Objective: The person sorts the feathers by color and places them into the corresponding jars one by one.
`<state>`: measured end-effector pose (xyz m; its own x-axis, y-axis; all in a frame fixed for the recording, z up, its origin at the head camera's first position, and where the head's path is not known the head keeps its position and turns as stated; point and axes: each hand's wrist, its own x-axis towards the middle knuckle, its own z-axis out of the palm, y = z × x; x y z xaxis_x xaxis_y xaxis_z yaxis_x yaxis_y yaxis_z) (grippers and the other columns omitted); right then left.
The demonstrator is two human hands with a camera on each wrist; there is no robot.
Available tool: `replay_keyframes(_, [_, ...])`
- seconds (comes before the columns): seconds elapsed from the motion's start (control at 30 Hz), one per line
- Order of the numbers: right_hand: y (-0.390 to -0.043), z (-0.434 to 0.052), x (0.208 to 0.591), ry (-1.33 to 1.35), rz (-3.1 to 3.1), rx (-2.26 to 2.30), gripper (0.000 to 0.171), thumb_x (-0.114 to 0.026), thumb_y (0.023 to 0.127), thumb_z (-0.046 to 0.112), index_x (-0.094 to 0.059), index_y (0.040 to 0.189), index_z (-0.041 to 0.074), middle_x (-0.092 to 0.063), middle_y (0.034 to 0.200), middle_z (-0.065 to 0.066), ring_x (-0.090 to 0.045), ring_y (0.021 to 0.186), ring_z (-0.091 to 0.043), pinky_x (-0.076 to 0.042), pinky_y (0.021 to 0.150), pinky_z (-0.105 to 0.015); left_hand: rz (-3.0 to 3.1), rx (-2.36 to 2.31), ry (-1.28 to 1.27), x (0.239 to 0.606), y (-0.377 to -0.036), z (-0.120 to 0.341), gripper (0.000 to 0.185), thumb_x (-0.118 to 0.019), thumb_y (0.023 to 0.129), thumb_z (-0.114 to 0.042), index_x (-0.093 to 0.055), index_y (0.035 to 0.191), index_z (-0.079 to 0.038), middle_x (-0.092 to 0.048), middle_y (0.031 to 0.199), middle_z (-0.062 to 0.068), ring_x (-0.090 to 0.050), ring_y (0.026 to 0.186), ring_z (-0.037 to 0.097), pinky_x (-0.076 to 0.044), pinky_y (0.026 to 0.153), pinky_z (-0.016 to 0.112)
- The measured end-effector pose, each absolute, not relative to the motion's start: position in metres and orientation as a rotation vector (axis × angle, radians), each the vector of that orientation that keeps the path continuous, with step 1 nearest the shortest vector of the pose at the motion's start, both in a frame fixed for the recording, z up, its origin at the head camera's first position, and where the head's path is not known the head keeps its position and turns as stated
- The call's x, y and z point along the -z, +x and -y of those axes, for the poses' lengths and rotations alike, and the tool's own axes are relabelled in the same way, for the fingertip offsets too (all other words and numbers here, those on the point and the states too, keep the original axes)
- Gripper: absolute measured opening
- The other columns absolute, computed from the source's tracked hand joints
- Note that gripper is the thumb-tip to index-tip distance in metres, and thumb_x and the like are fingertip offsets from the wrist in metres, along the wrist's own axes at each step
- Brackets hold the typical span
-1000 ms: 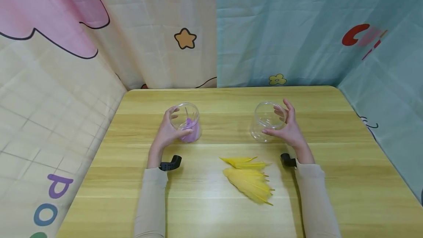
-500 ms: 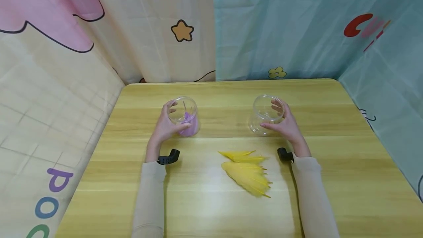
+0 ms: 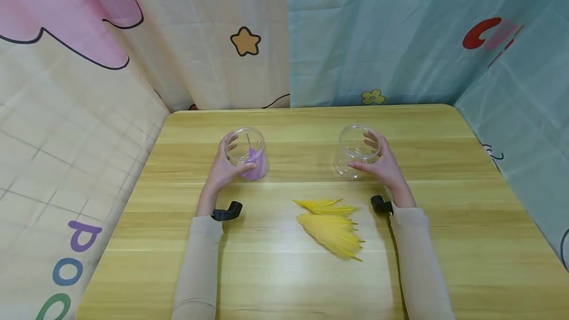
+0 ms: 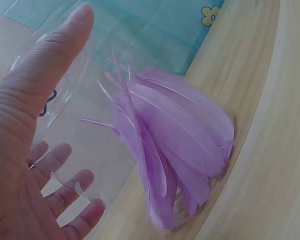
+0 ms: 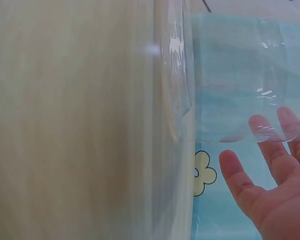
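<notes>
Jars sit one in each hand on the tabletop (image 3: pixel 289 280). The left hand (image 3: pixel 222 169) curls its thumb and fingers round the jar with purple feathers (image 3: pixel 249 154), which stands toward the left side. The right hand (image 3: pixel 384 167) cups the empty clear jar (image 3: pixel 355 151) toward the right side, thumb in front and fingers behind the glass. Both jars stand upright and well apart. Yellow feathers (image 3: pixel 331 226) lie in a pile nearer the person, between the two sleeves. To do this well, I think each hand should hold its jar gently and keep it flat on the wood, so no jar tips and the purple feathers stay inside.
</notes>
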<state>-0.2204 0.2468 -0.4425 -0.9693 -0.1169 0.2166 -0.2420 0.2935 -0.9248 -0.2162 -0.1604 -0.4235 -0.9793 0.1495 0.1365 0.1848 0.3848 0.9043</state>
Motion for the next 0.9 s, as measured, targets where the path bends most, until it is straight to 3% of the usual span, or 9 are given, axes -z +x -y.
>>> replay_keyframes(0.2, [-0.221, -0.246, 0.445, 0.330, 2.446, -1.776, 0.095, -0.082, 0.069, -0.002, -0.024, 0.144, -0.002, -0.032, 0.144, -0.024, -0.031, 0.130, -0.042, -0.021, 0.103, -0.059, 2.528, 1.797, -0.279, 0.429, -0.215, 0.159, 0.117, -0.080, 0.074, -0.004, 0.008, 0.151, -0.008, -0.006, 0.155, 0.019, -0.012, 0.138, 0.040, -0.017, 0.105, 0.060])
replay_keyframes(0.27, [-0.221, -0.246, 0.445, 0.328, 2.449, -1.779, 0.095, -0.082, 0.069, -0.001, -0.024, 0.144, -0.002, -0.031, 0.144, -0.024, -0.031, 0.130, -0.043, -0.021, 0.103, -0.059, 2.451, 1.812, -0.268, 0.430, -0.211, 0.156, 0.119, -0.080, 0.075, -0.008, 0.012, 0.150, -0.010, 0.003, 0.156, 0.018, -0.003, 0.140, 0.038, -0.010, 0.106, 0.060])
replay_keyframes(0.33, [-0.221, -0.245, 0.445, 0.327, 2.456, -1.778, 0.095, -0.082, 0.070, 0.000, -0.024, 0.144, -0.001, -0.031, 0.144, -0.024, -0.030, 0.130, -0.042, -0.021, 0.103, -0.059, 2.319, 1.765, -0.272, 0.427, -0.208, 0.148, 0.116, -0.080, 0.077, -0.023, 0.008, 0.151, -0.009, 0.005, 0.155, 0.017, 0.002, 0.141, 0.033, -0.004, 0.107, 0.059])
replay_keyframes(0.4, [-0.221, -0.245, 0.445, 0.324, 2.466, -1.772, 0.095, -0.083, 0.070, 0.001, -0.024, 0.145, 0.000, -0.031, 0.145, -0.023, -0.030, 0.131, -0.042, -0.021, 0.103, -0.059, 2.137, 1.635, -0.332, 0.427, -0.210, 0.137, 0.109, -0.077, 0.076, -0.038, -0.006, 0.151, -0.005, -0.001, 0.154, 0.018, -0.001, 0.140, 0.031, -0.003, 0.107, 0.058])
replay_keyframes(0.5, [-0.221, -0.244, 0.444, 0.325, 2.470, -1.768, 0.095, -0.083, 0.070, 0.002, -0.024, 0.145, 0.001, -0.030, 0.145, -0.023, -0.030, 0.131, -0.041, -0.021, 0.102, -0.060, 1.881, 1.376, -0.437, 0.422, -0.216, 0.112, 0.094, -0.070, 0.074, -0.054, -0.033, 0.139, 0.002, -0.026, 0.144, 0.021, -0.017, 0.134, 0.031, -0.013, 0.106, 0.052])
replay_keyframes(0.63, [-0.221, -0.245, 0.443, 0.330, 2.470, -1.762, 0.095, -0.083, 0.071, 0.002, -0.023, 0.145, -0.001, -0.030, 0.145, -0.024, -0.030, 0.131, -0.042, -0.021, 0.102, -0.061, 1.761, 1.262, -0.633, 0.418, -0.213, 0.069, 0.067, -0.068, 0.077, -0.049, -0.054, 0.117, 0.003, -0.049, 0.119, 0.020, -0.039, 0.115, 0.031, -0.028, 0.097, 0.044])
replay_keyframes(0.77, [-0.221, -0.245, 0.443, 0.342, 2.471, -1.748, 0.095, -0.082, 0.071, 0.001, -0.023, 0.145, -0.001, -0.030, 0.145, -0.024, -0.030, 0.131, -0.043, -0.021, 0.101, -0.061, 2.018, 1.261, -0.815, 0.427, -0.197, 0.025, 0.044, -0.072, 0.078, -0.040, -0.066, 0.105, -0.006, -0.057, 0.105, 0.008, -0.048, 0.102, 0.024, -0.036, 0.090, 0.036])
replay_keyframes(0.9, [-0.221, -0.245, 0.442, 0.358, 2.471, -1.724, 0.095, -0.082, 0.071, 0.001, -0.022, 0.145, -0.001, -0.030, 0.144, -0.025, -0.030, 0.130, -0.043, -0.021, 0.100, -0.062, 2.481, 1.020, -0.967, 0.443, -0.185, -0.010, 0.034, -0.073, 0.079, -0.047, -0.073, 0.097, -0.018, -0.057, 0.096, -0.005, -0.049, 0.094, 0.014, -0.038, 0.081, 0.027])
